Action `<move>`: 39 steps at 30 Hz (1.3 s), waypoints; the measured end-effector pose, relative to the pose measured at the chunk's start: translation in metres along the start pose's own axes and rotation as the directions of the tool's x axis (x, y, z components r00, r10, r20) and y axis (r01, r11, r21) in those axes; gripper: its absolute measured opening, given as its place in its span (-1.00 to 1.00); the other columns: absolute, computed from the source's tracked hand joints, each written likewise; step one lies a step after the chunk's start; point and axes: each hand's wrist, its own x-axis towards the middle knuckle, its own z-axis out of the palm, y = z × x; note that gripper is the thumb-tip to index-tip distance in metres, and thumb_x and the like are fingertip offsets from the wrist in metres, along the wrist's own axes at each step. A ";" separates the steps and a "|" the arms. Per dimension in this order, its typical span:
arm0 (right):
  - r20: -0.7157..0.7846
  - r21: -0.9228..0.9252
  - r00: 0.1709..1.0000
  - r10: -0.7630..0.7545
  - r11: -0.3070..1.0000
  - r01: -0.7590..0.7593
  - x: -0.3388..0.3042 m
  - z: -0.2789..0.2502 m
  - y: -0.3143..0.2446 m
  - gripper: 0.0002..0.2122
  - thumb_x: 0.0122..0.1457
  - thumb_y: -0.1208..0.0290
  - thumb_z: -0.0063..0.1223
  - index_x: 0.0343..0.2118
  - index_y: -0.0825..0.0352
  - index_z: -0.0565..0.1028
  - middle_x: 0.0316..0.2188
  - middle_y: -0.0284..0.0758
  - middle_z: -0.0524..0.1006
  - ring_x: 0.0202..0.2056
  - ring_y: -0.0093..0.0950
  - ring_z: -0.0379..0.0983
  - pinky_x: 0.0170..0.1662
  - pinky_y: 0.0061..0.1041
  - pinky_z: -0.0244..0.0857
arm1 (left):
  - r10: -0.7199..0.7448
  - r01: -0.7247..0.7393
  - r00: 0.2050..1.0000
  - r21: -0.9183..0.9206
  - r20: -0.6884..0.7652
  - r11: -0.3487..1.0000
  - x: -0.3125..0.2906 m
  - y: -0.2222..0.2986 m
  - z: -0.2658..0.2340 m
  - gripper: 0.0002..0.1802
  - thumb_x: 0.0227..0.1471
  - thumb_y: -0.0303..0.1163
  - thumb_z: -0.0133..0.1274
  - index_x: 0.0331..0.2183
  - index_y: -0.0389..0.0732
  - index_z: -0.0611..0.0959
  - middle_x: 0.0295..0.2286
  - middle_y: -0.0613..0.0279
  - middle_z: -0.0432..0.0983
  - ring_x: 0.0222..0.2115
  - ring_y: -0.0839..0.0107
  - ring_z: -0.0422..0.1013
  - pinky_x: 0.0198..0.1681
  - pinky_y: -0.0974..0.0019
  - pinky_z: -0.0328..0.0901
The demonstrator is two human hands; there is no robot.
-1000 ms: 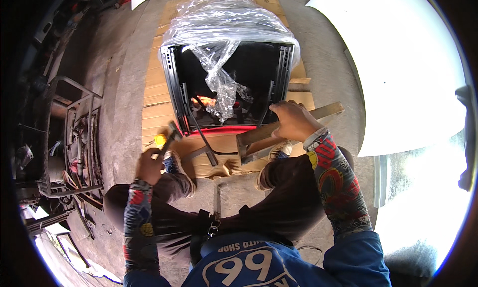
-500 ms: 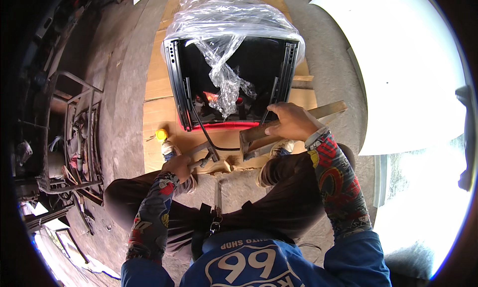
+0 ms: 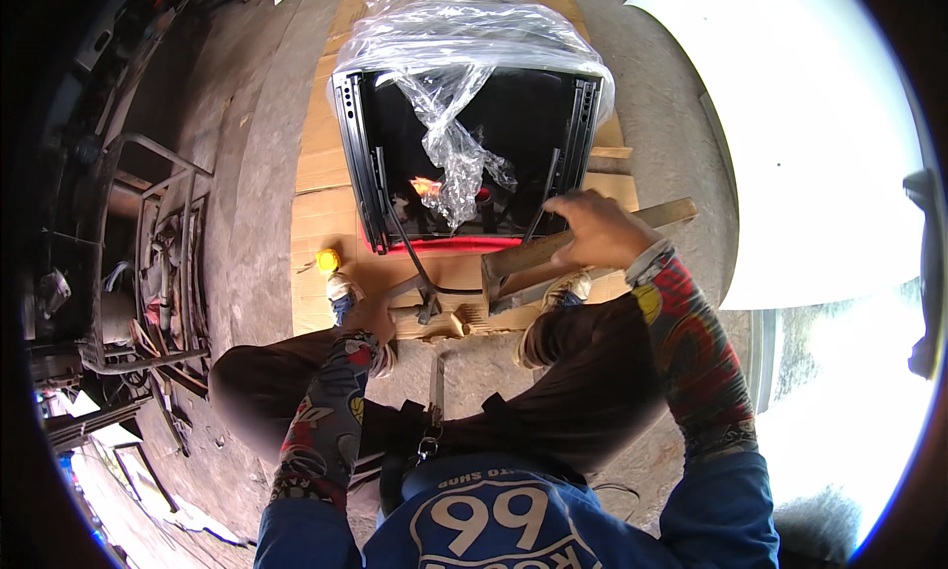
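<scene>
Hands [image 3: 606, 231] closer together, metal bracket [image 3: 521, 257] in the right.

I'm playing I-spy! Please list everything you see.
Shiny panel: one, black, middle
Plastic wrap: one bundle, clear, atop
Strip: one, red, panel's edge
Cardboard: count unclear, tan, underneath
Beam: one, brown, right of centre
Hammer-like tool: one, dark, low centre
Round thing: one, yellow, on cardboard
Metal frame: one, grey, far left
Big panel: one, white, far right
Shirt: one, blue, bottom
Shoes: two, partly blue, low centre
Left hand: one, bare, around tool
Right hand: one, bare, on beam
</scene>
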 end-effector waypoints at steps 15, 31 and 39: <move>0.020 0.419 0.984 0.179 0.892 -0.171 0.022 -0.014 0.037 -0.32 -0.05 0.16 0.37 0.09 0.46 0.39 0.06 0.00 0.43 0.10 -0.22 0.37 0.12 -0.40 0.25 | 0.317 -0.289 0.844 0.131 -0.433 0.948 -0.077 0.029 -0.190 -0.59 0.05 -0.23 0.12 -0.09 -0.22 0.54 -0.29 -0.09 0.53 -0.24 -0.06 0.49 -0.17 0.00 0.38; 0.163 -0.095 0.949 0.268 0.962 -0.255 -0.005 0.022 0.050 -0.14 -0.30 0.15 0.44 0.17 0.26 0.33 0.07 -0.10 0.43 0.11 -0.10 0.31 0.22 -0.17 0.09 | 0.063 -0.024 0.980 0.198 -0.190 0.980 -0.041 0.070 -0.176 -0.60 0.04 -0.08 0.08 -0.20 -0.19 0.58 -0.35 -0.01 0.61 -0.28 0.04 0.56 -0.21 0.00 0.45; 0.096 -0.250 0.936 0.339 0.918 -0.307 0.002 0.034 0.058 -0.31 -0.32 0.13 0.43 0.00 0.22 0.52 -0.05 -0.24 0.55 0.07 -0.22 0.40 0.16 -0.03 0.12 | 0.026 -0.009 0.959 0.064 -0.282 0.998 -0.041 0.047 -0.177 -0.64 0.08 -0.12 0.04 -0.22 -0.20 0.58 -0.33 -0.10 0.60 -0.27 -0.06 0.56 -0.21 -0.05 0.44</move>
